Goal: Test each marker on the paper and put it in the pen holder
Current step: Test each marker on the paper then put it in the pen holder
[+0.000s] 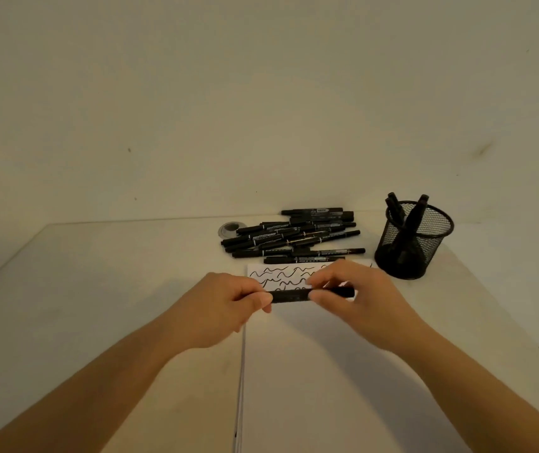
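The left hand [228, 304] pinches one end of a black marker [291, 295] and the right hand [356, 295] grips its other end, holding it level above the paper [294, 276]; the paper bears wavy black lines; just behind the paper lies a pile of black markers [294, 235]; right of the paper stands the mesh pen holder [413, 240], markers upright inside.

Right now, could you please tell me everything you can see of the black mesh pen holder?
The pen holder is a round black cup of what looks like wire mesh, with a solid rim and base. It stands upright on the pale table, to the right of the marker pile and just beyond the paper's right corner. Several black markers lean inside it, tops above the rim. Neither hand touches it.
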`<state>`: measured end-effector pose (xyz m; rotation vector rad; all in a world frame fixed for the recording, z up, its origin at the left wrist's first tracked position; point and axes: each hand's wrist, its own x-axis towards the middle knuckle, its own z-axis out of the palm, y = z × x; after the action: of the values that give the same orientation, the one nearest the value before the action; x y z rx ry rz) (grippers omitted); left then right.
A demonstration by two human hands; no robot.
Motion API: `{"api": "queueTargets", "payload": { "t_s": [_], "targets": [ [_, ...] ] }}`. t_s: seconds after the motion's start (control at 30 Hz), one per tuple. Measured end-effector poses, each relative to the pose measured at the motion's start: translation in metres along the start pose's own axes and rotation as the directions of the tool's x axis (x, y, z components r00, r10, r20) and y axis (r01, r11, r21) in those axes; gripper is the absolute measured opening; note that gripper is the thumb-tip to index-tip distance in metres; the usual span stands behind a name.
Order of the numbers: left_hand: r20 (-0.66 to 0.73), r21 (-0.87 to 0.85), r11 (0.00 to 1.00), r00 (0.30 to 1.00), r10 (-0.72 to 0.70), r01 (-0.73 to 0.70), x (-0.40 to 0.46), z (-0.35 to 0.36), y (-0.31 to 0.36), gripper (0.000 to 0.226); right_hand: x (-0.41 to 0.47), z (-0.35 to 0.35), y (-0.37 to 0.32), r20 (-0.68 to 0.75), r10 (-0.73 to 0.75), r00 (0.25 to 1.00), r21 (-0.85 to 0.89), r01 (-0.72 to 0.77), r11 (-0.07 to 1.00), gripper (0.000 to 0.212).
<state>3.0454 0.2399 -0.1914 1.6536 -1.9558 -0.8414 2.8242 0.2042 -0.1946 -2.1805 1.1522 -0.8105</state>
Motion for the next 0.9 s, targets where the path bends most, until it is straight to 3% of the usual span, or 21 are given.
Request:
{"api": "queueTargets", "payload": {
  "t_s": [0.07, 0.13, 0.23, 0.37, 0.47, 0.57, 0.63, 0.9],
  "targets": [
    [-0.039, 0.188, 0.981, 0.998, 0.047, -0.039, 0.008, 0.002, 0.019, 0.026, 0.000, -0.002, -0.005, 0.016, -0.247, 0.969, -0.354, 0.237, 0.905, 0.017],
    [-0.065, 0.369, 0.922, 0.987, 0.148, -0.114, 0.017, 0.002, 0.040, 0.029, 0.002, -0.009, -0.009, 0.038, -0.372, 0.927, -0.504, 0.339, 0.794, 0.021],
    [-0.118, 0.479, 0.860, 0.959, 0.260, -0.174, 0.033, -0.002, 0.064, 0.029, 0.010, -0.028, -0.009, -0.021, -0.405, 0.914, -0.516, 0.337, 0.787, 0.019],
    [-0.200, 0.413, 0.882, 0.922, 0.330, -0.226, 0.060, -0.014, 0.091, 0.034, 0.023, -0.058, -0.005, -0.145, -0.358, 0.923, -0.505, 0.242, 0.829, 0.017],
    [-0.215, 0.349, 0.910, 0.927, 0.308, -0.221, 0.088, -0.022, 0.101, 0.029, 0.037, -0.084, -0.003, -0.325, -0.255, 0.911, -0.424, 0.101, 0.900, 0.016],
    [-0.165, 0.167, 0.979, 0.975, 0.148, -0.120, 0.126, -0.026, 0.094, 0.024, 0.050, -0.112, 0.008, -0.494, -0.060, 0.867, -0.161, -0.023, 0.987, 0.013],
    [-0.154, 0.133, 0.990, 0.986, 0.070, -0.049, 0.153, -0.026, 0.082, 0.018, 0.055, -0.127, 0.018, -0.572, 0.032, 0.820, -0.024, -0.056, 0.998, 0.013],
    [-0.179, 0.409, 0.907, 0.983, -0.030, 0.102, 0.224, -0.011, 0.029, 0.029, 0.062, -0.145, 0.056, -0.652, 0.234, 0.722, 0.184, -0.149, 0.972, 0.030]
  ]
}}
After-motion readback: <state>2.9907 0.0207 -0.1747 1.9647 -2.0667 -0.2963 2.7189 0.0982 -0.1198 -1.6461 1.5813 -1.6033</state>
